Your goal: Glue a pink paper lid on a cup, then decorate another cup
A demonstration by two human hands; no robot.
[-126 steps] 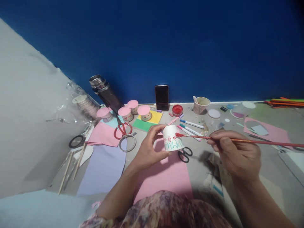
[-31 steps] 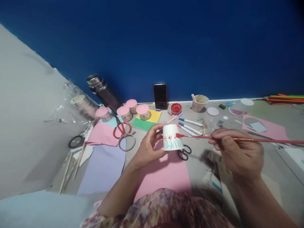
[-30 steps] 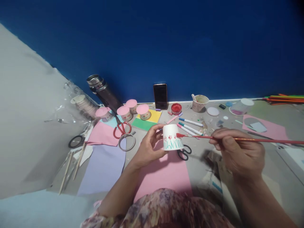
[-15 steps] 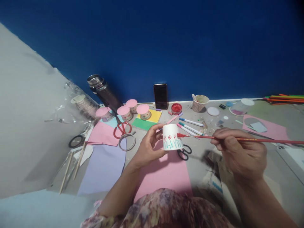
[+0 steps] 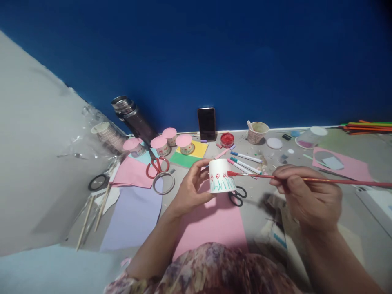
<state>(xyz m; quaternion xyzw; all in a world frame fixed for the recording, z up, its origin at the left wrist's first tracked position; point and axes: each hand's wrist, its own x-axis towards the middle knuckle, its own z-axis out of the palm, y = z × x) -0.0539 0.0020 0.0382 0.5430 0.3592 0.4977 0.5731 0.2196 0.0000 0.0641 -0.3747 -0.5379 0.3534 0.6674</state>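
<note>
Held upside down in my left hand [image 5: 194, 188] is a white paper cup [image 5: 219, 168], its side marked with green zigzag strokes and small red dabs. My right hand [image 5: 309, 196] pinches a red paintbrush [image 5: 324, 181] by its handle. The brush's red-coated bristles touch or nearly touch the right side of the cup, level with the red dabs. Below the cup lie black-handled scissors [image 5: 238, 197] and a pink sheet [image 5: 211, 228]. A jar of red paint [image 5: 227, 140] stands beyond the cup, near the wall.
Several pink-topped cups [image 5: 184, 141] stand at the back left beside a dark flask [image 5: 137, 122]. Red-handled scissors [image 5: 157, 166] and a tape roll [image 5: 163, 183] lie left of my hand. A phone [image 5: 207, 123] leans on the wall. Markers [image 5: 246, 157] lie behind the cup.
The cup has turned or tilted slightly in my left hand. My right hand and the brush have shifted a little to the left, the bristles staying at the cup's right side.
</note>
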